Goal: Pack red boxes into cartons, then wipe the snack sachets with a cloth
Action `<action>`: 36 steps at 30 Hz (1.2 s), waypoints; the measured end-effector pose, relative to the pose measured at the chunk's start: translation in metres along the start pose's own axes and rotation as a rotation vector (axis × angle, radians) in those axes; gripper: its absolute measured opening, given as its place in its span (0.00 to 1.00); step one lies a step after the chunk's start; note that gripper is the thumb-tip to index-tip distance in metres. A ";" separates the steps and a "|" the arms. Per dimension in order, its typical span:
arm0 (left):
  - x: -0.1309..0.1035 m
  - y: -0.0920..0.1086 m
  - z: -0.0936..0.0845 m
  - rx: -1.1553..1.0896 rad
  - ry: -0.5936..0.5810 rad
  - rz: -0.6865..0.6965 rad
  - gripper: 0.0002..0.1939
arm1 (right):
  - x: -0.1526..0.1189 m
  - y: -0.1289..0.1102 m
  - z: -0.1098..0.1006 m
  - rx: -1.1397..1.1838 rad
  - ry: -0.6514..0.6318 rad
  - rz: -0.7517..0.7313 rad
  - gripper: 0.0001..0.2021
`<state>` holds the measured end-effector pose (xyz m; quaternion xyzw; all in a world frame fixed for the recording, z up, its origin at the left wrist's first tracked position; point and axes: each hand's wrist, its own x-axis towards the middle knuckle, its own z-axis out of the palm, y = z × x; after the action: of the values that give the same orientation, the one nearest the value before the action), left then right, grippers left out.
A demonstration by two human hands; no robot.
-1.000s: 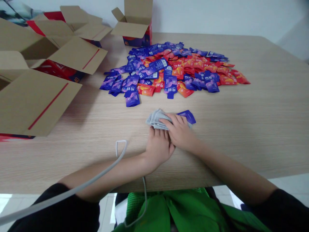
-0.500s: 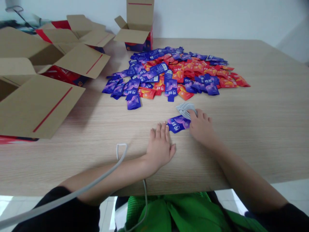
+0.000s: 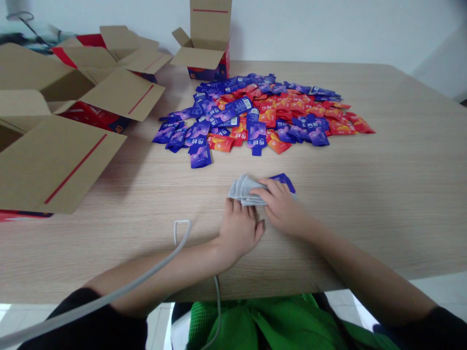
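A folded light grey cloth (image 3: 245, 188) is gripped by my right hand (image 3: 282, 201), whose fingers press it down over a blue sachet (image 3: 286, 181). Only the far right part of that sachet shows; the cloth and fingers cover the rest. My left hand (image 3: 239, 228) lies flat on the table just in front, its fingertips tucked under the near edge of the cloth. Beyond both hands spreads a heap of blue sachets (image 3: 257, 135) and red-orange sachets (image 3: 268, 114).
Open cardboard boxes (image 3: 83, 165) with raised flaps stand along the left. Another open box (image 3: 207, 73) is at the back by the wall. A white cable (image 3: 146, 274) crosses over my left forearm. The wooden table (image 3: 365, 204) ends close to my body.
My right hand has slid the cloth leftward across the sachet, toward my left fingertips, and now covers most of the sachet. My left hand has stayed in place.
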<state>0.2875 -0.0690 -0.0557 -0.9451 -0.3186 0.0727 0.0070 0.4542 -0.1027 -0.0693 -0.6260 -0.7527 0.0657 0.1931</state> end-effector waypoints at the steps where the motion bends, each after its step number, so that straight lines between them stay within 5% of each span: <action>1: 0.000 0.000 -0.001 -0.002 -0.007 0.003 0.33 | 0.000 -0.003 0.002 -0.021 -0.033 -0.020 0.25; 8: -0.001 0.000 0.002 0.026 0.003 -0.007 0.36 | 0.000 0.004 -0.012 -0.183 -0.074 0.155 0.21; 13: 0.000 0.001 0.005 0.008 0.004 -0.029 0.39 | -0.009 0.040 -0.026 -0.318 -0.083 0.458 0.20; 16: 0.000 0.001 0.005 0.005 0.007 -0.029 0.38 | -0.010 0.061 -0.029 -0.250 -0.035 0.517 0.19; 19: 0.000 0.000 0.007 -0.002 0.028 -0.035 0.37 | -0.004 0.066 -0.027 -0.063 0.151 0.483 0.21; 23: -0.001 -0.001 0.009 -0.026 0.055 -0.032 0.38 | 0.008 0.037 -0.017 0.118 0.317 0.296 0.25; 29: 0.000 -0.001 0.002 -0.010 0.024 -0.021 0.35 | 0.023 -0.006 0.009 -0.056 0.106 0.071 0.23; 36: 0.003 -0.002 -0.001 0.013 0.015 -0.017 0.36 | 0.017 0.004 0.013 -0.209 0.067 0.125 0.24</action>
<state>0.2885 -0.0657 -0.0545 -0.9428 -0.3261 0.0676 0.0162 0.4511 -0.0836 -0.0787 -0.6901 -0.7082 -0.0221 0.1473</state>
